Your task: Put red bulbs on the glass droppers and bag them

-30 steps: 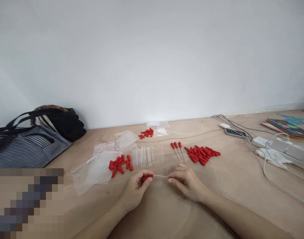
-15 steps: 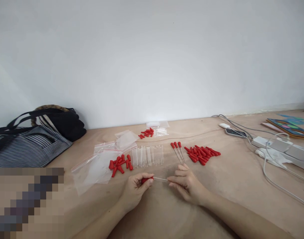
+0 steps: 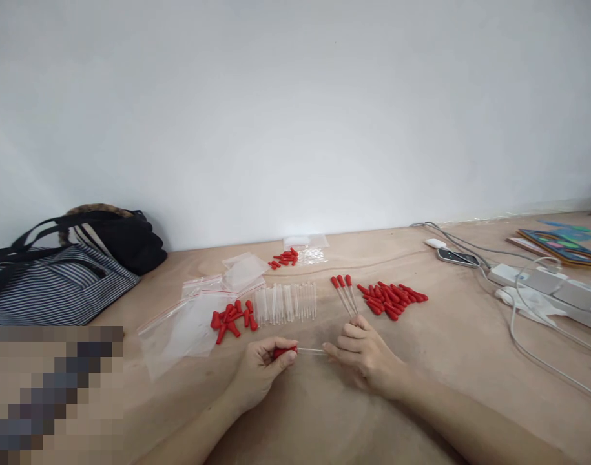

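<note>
Between finger and thumb, my left hand (image 3: 265,369) pinches a red rubber dropper bulb (image 3: 284,352). A clear glass dropper tube (image 3: 311,351) runs level from the bulb's mouth towards my right hand (image 3: 365,357), whose fingers are closed around its far end. Three droppers with red bulbs (image 3: 341,281) lie side by side just beyond my right hand. Ahead of my left hand is a pile of large red bulbs (image 3: 233,316). Next to that pile lies a row of glass tubes (image 3: 285,303).
More red bulbs (image 3: 393,299) are heaped on the right. Clear zip bags (image 3: 193,323) lie on the left, near a striped bag (image 3: 62,281). Small red bulbs (image 3: 284,258) sit near the wall. A power strip (image 3: 542,284) with white cables is at the right.
The fingers of my right hand have curled in a little more at the tube's end. My left hand keeps its grip on the bulb, almost unmoved.
</note>
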Motion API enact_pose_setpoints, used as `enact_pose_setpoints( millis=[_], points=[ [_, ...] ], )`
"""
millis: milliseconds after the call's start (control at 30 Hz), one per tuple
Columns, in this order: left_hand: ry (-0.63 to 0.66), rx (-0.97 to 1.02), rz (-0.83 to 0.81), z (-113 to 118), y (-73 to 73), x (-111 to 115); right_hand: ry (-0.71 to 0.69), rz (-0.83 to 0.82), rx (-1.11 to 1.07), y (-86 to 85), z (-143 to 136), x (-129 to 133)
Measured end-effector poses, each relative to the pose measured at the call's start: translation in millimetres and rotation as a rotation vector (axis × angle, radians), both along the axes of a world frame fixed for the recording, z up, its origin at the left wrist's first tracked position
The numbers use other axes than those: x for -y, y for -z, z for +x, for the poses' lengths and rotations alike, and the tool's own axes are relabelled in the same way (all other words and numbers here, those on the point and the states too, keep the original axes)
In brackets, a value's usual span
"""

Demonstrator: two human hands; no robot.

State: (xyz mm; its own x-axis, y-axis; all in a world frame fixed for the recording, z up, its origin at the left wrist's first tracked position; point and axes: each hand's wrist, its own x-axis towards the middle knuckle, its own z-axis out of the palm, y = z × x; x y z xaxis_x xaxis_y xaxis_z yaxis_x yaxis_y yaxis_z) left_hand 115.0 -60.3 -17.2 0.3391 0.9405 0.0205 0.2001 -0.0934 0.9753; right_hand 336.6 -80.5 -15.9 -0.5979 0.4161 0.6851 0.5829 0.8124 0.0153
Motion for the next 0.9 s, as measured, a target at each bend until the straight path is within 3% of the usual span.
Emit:
enact_pose_setpoints(
  millis=[200, 567, 900],
  points=[
    [0.025, -0.038, 0.033, 1.6, 2.3, 2.9, -0.007, -0.006, 0.040, -3.1, 2.0, -1.3],
    [0.017, -0.065, 0.076, 1.4, 3.9, 2.8, 0.079, -0.452, -0.063, -3.0, -3.6, 6.4],
    [0.004, -0.087, 0.054, 4.9, -2.6, 5.8, 0.106, -0.541, -0.065, -5.1, -10.1, 5.6]
  ],
)
